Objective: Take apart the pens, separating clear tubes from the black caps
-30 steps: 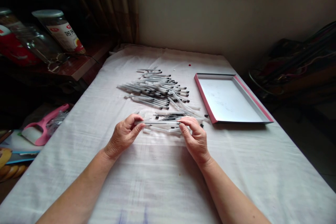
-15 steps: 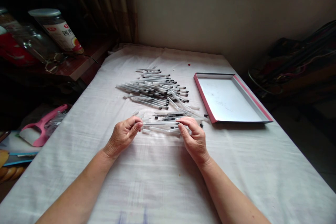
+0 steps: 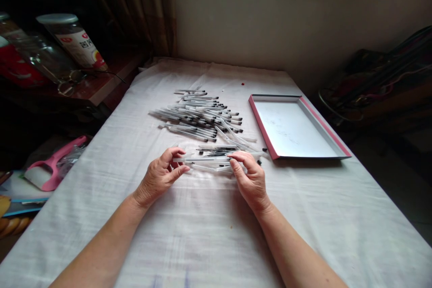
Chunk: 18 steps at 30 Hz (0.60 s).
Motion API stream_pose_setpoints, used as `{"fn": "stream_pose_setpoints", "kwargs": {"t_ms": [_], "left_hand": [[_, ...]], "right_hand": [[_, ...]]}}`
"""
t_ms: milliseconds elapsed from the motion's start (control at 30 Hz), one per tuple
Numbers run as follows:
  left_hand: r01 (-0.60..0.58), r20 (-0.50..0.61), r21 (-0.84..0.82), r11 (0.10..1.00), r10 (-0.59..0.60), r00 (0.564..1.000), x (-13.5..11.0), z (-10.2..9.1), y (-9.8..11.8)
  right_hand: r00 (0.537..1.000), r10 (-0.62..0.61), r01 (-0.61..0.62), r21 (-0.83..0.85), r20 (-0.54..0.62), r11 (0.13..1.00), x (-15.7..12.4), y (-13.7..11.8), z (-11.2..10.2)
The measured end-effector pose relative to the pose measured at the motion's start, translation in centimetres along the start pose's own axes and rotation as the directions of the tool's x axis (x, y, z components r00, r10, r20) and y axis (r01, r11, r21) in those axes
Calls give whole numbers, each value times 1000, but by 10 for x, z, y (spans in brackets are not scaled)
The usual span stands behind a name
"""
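My right hand (image 3: pixel 249 173) pinches a clear-barrelled pen (image 3: pixel 205 159) by one end, between thumb and fingertips, holding it level above the cloth. The pen's other end reaches into the gap of my left hand (image 3: pixel 160 171), whose thumb and fingers are spread around it. Whether a left fingertip still touches the barrel I cannot tell. Just beyond and under the held pen lie thin dark refills (image 3: pixel 216 150) and loose clear tubes (image 3: pixel 209 168). Farther back is a pile of clear pens with black ends (image 3: pixel 199 114), most of them pointing right.
To the right sits a shallow pink-edged box lid (image 3: pixel 262 128) with a white inside. Small black caps (image 3: pixel 264 150) lie by its near corner. A red bit (image 3: pixel 242 84) is toward the back. On the left are a shelf with a labelled jar (image 3: pixel 79 42) and a pink-handled item (image 3: pixel 54 166).
My left thumb and fingers have parted from their pinch on the pen's left end. My right hand keeps its hold, nearly still.
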<state>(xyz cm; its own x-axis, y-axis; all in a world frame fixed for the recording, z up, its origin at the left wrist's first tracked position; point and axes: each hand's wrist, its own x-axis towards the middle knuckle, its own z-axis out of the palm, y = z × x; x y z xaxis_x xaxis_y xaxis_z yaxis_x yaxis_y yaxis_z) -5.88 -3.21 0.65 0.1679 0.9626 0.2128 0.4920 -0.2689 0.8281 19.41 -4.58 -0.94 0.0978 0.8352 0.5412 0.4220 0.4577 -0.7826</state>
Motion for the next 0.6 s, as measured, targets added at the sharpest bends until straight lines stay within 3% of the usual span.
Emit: {"fn": "stream_pose_setpoints", "kwargs": {"t_ms": [167, 367, 467, 600], "left_hand": [[-78, -10, 65, 995, 78, 997, 1, -1, 3], [-31, 9, 31, 999, 31, 999, 0, 0, 1], [-82, -19, 56, 995, 83, 996, 0, 1, 1], [-108, -24, 124, 986, 112, 993, 4, -4, 3]], "right_hand": [[1000, 4, -4, -7, 7, 1000, 1, -1, 0], [1000, 0, 0, -10, 8, 1000, 0, -2, 1], [1000, 15, -15, -3, 10, 1000, 0, -1, 0], [996, 54, -56, -19, -69, 998, 4, 5, -6]]}}
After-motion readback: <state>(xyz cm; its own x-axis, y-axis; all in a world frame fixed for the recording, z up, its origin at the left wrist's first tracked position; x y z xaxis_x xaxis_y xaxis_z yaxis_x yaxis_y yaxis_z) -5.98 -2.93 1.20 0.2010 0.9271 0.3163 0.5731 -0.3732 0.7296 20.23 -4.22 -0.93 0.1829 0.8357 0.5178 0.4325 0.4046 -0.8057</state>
